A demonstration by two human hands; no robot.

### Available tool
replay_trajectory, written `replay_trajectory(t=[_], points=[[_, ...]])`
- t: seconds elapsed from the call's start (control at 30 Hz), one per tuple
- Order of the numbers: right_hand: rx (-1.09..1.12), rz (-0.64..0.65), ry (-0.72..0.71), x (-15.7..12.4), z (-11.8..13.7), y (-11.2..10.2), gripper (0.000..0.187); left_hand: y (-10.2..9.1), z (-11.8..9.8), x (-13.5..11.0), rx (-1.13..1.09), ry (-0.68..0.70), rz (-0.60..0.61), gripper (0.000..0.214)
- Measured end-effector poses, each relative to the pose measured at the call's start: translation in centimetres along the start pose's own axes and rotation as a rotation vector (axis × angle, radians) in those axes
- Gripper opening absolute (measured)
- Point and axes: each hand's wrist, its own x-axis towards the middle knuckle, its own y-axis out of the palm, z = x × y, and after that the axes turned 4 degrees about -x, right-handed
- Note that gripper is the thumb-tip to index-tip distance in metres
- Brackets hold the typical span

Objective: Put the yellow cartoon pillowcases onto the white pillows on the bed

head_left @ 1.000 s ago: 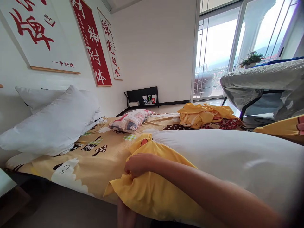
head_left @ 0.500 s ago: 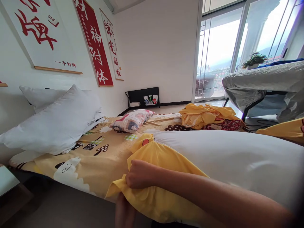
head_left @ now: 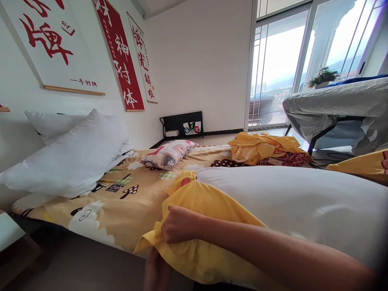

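A yellow fabric cover (head_left: 209, 200) is drawn over the left end of a large, smooth white cushion-like form (head_left: 291, 194) lying along the bed. My right hand (head_left: 178, 226) reaches in from the right and is closed in a fist on the bunched edge of this cover. Below it, my left hand (head_left: 157, 268) comes up from the bottom; only the wrist area shows, and the fingers are hidden behind the yellow cloth. An orange patch marks the cover's gathered upper corner.
White pillows (head_left: 69, 153) are stacked at the bed's left end. A patterned pillow (head_left: 169, 153) and a crumpled yellow cloth heap (head_left: 263, 147) lie along the far side of the patterned bedsheet (head_left: 130, 210). A covered table (head_left: 333, 99) stands at the right; a bedside table (head_left: 10, 230) at lower left.
My left wrist has shifted slightly left under the cloth. My right hand keeps its grip on the yellow cover, almost unmoved.
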Motion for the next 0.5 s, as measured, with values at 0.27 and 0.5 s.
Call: replay_trajectory(t=[0.27, 0.5], points=[[0.028, -0.042, 0.099, 0.3, -0.1, 0.5, 0.027, -6.0, 0.0, 0.2, 0.423, 0.035, 0.082, 0.026], [0.084, -0.070, 0.237, 0.3, 0.2, 0.5, 0.021, -5.3, -3.3, 0.6, 0.697, 0.219, 0.023, 0.028]])
